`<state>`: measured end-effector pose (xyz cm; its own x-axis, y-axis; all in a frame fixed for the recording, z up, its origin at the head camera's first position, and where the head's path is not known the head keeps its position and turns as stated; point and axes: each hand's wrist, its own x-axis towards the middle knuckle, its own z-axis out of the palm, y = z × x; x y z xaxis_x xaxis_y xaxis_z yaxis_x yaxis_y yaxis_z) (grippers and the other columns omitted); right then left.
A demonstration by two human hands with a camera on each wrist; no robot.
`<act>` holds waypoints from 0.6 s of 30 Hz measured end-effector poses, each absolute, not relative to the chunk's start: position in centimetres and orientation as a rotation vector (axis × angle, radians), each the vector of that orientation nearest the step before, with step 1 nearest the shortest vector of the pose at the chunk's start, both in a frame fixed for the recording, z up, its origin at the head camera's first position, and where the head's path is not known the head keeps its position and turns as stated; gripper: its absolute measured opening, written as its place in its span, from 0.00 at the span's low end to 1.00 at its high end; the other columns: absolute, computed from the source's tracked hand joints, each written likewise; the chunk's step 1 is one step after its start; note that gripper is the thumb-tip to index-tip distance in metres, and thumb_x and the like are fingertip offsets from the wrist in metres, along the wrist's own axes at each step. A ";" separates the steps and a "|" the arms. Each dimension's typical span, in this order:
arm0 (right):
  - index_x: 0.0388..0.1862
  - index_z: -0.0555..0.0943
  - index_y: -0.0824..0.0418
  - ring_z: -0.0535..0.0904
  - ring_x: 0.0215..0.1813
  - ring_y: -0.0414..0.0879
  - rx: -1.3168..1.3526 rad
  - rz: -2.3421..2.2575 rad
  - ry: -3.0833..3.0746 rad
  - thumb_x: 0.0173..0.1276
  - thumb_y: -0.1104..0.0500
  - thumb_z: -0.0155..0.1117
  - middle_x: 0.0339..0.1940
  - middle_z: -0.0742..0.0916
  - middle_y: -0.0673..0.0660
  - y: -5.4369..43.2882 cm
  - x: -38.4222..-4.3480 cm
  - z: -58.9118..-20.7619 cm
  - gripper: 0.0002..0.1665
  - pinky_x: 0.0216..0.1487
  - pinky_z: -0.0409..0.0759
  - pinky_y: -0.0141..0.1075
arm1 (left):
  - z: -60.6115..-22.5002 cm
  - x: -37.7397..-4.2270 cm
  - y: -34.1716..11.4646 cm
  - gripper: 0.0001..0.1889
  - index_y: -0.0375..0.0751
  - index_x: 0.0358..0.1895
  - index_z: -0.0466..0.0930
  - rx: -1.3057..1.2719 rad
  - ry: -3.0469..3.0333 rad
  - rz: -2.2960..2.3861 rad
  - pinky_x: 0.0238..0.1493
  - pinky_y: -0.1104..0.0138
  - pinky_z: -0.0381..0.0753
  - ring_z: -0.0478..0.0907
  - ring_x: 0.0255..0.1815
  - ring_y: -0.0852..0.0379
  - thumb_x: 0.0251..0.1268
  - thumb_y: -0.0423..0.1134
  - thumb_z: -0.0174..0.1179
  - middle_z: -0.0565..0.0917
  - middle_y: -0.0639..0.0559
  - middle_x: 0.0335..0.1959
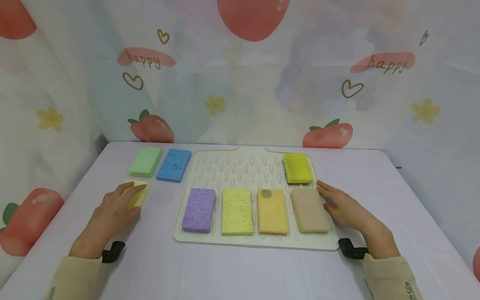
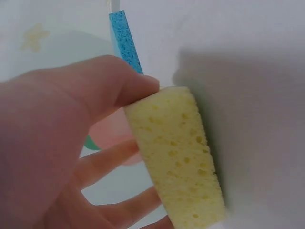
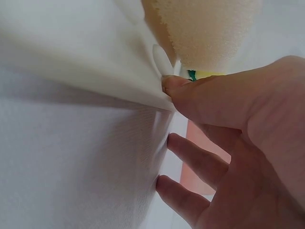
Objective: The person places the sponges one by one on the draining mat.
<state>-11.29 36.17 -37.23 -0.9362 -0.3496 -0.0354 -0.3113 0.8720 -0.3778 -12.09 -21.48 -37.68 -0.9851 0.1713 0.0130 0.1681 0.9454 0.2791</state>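
At the left, my left hand (image 1: 112, 210) holds a pale yellow sponge (image 2: 176, 157), thumb on one side and fingers on the other. The sponge stands on its narrow side close to the white tabletop in the left wrist view. My right hand (image 1: 343, 206) touches the right edge of a cream ribbed mat (image 1: 234, 177). In the right wrist view its thumb (image 3: 178, 90) rests on the mat's rim, while two spread fingers (image 3: 190, 152) meet the tabletop. Nearest to that hand on the mat lies a beige sponge (image 1: 310, 210).
On the mat's front row lie a purple sponge (image 1: 198, 210), a speckled yellow sponge (image 1: 237, 211) and a yellow-orange sponge (image 1: 273, 214). A bright yellow sponge (image 1: 298, 168) sits at its back right corner. Left of the mat are green (image 1: 146, 161) and blue (image 1: 173, 165) sponges.
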 end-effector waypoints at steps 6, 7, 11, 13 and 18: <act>0.66 0.68 0.80 0.64 0.72 0.73 -0.518 -0.570 2.939 0.66 0.72 0.60 0.73 0.67 0.75 36.1 -11.2 -37.2 0.30 0.67 0.65 0.65 | -37.3 -12.3 -21.0 0.30 0.45 0.70 0.67 0.311 3.134 0.488 0.40 0.32 0.77 0.68 0.58 0.20 0.64 0.36 0.63 0.64 0.31 0.70; 0.66 0.68 0.80 0.64 0.72 0.73 -0.516 -0.571 2.937 0.66 0.72 0.60 0.73 0.67 0.75 36.1 -11.2 -37.2 0.30 0.67 0.65 0.65 | -37.2 -12.3 -20.8 0.30 0.45 0.70 0.67 0.309 3.135 0.498 0.40 0.32 0.77 0.68 0.58 0.21 0.64 0.36 0.63 0.64 0.31 0.71; 0.67 0.68 0.80 0.64 0.72 0.73 -0.506 -0.577 2.927 0.67 0.71 0.58 0.74 0.66 0.75 36.1 -11.2 -37.2 0.30 0.68 0.65 0.65 | -36.9 -12.3 -20.2 0.30 0.44 0.70 0.67 0.305 3.133 0.513 0.41 0.32 0.78 0.68 0.59 0.21 0.65 0.36 0.63 0.64 0.31 0.71; 0.67 0.68 0.80 0.63 0.72 0.73 -0.508 -0.578 2.926 0.67 0.71 0.58 0.74 0.66 0.75 36.1 -11.2 -37.3 0.29 0.68 0.65 0.65 | -36.8 -12.4 -20.0 0.30 0.45 0.70 0.67 0.318 3.137 0.515 0.42 0.32 0.78 0.68 0.59 0.22 0.65 0.36 0.63 0.64 0.31 0.71; 0.67 0.67 0.81 0.64 0.72 0.73 -0.514 -0.580 2.930 0.67 0.71 0.58 0.74 0.66 0.75 36.1 -11.2 -37.3 0.30 0.67 0.65 0.65 | -36.4 -12.7 -19.2 0.30 0.46 0.70 0.68 0.370 3.154 0.517 0.42 0.32 0.78 0.69 0.59 0.22 0.65 0.36 0.63 0.65 0.32 0.71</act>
